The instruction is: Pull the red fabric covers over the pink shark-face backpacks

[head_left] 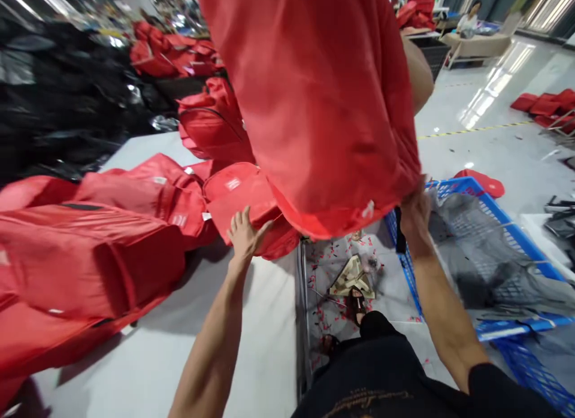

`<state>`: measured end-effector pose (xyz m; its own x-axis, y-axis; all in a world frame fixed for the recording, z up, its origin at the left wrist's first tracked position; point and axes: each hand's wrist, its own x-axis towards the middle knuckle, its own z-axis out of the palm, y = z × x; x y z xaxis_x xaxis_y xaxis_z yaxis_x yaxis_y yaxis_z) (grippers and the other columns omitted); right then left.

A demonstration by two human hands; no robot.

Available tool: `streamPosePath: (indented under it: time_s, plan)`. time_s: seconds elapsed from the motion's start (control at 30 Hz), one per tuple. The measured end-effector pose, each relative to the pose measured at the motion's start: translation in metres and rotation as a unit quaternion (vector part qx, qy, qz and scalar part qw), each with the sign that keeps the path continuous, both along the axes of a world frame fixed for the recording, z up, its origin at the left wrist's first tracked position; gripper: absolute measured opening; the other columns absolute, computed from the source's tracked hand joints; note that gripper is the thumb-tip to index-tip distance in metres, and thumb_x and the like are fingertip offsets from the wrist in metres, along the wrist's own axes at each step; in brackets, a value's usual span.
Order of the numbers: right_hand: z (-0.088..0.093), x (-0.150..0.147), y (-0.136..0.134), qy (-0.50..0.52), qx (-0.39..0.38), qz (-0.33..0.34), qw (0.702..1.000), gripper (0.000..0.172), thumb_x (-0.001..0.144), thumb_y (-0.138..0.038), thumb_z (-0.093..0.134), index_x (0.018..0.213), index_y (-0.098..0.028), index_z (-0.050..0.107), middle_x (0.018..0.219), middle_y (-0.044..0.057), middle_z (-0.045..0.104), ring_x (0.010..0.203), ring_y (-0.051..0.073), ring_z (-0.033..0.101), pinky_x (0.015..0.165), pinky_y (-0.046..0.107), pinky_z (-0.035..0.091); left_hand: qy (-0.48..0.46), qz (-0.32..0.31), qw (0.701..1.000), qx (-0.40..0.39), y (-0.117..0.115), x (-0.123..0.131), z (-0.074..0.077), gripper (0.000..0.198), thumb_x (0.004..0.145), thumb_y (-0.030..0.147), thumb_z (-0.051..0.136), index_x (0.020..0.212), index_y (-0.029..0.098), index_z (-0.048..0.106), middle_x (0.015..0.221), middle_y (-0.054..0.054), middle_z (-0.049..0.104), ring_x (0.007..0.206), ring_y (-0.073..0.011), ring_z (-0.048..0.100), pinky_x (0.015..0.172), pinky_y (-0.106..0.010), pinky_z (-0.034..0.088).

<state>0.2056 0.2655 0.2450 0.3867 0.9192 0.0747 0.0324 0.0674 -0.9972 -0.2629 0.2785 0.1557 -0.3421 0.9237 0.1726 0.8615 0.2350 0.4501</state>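
A large red fabric bag [314,106] hangs in the air in front of me, filling the upper middle of the view. My right hand [414,213] grips its lower right corner, fingers closed on the cloth. My left hand [245,232] reaches forward with fingers spread, resting against another red bag [242,196] that lies on the white table [251,346]. More red bags [90,250] are heaped along the table's left side.
A blue wire basket [507,331] with grey plastic inside stands on the floor to my right. Red scraps and a sandalled foot [357,301] show below the table edge. Black bags [58,100] pile up far left. A person [469,20] sits at the far right.
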Motion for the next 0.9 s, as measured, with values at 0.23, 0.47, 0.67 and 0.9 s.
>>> streamPosePath:
  time_s: [0.23,0.47,0.67,0.9]
  plan:
    - [-0.092,-0.030,-0.059,-0.066,-0.118,0.138,0.981,0.088,0.088,-0.099,0.060,0.107,-0.017,0.085,0.100,0.016,0.087,0.085,0.029,0.082,0.085,0.042,0.065,0.176,-0.016,0.976,-0.131,-0.030,-0.040,-0.051,0.066,0.109,0.027,0.048,0.174,0.013,0.042,0.171,-0.028,0.056,0.160,-0.0411,0.043,0.124,-0.066,0.040]
    - [-0.117,-0.070,-0.129,-0.061,-0.161,0.296,0.940,0.068,0.102,-0.084,0.057,0.107,-0.023,0.086,0.091,0.009,0.085,0.080,0.028,0.081,0.083,0.041,0.065,0.235,-0.047,0.964,-0.119,-0.023,-0.048,-0.019,0.048,0.108,0.026,0.046,0.147,0.016,0.071,0.135,-0.022,0.078,0.130,-0.0414,0.060,0.097,-0.048,0.046]
    - [-0.159,-0.110,-0.118,0.056,-0.222,0.343,0.911,0.072,0.092,-0.084,0.074,0.135,-0.026,0.079,0.130,0.014,0.084,0.117,0.032,0.081,0.102,0.046,0.066,0.243,-0.045,0.968,0.034,-0.090,-0.042,0.041,0.038,0.108,0.036,0.061,0.136,0.022,0.082,0.122,-0.013,0.086,0.112,-0.0361,0.067,0.091,-0.043,0.049]
    - [-0.243,-0.175,-0.062,0.157,-0.395,0.241,0.873,0.072,0.108,-0.073,0.054,0.165,-0.030,0.058,0.177,0.014,0.054,0.156,0.030,0.061,0.128,0.049,0.052,0.207,-0.062,0.971,0.099,-0.326,0.015,0.011,0.037,0.110,0.028,0.062,0.143,0.026,0.080,0.126,-0.008,0.088,0.109,-0.0304,0.074,0.100,-0.040,0.056]
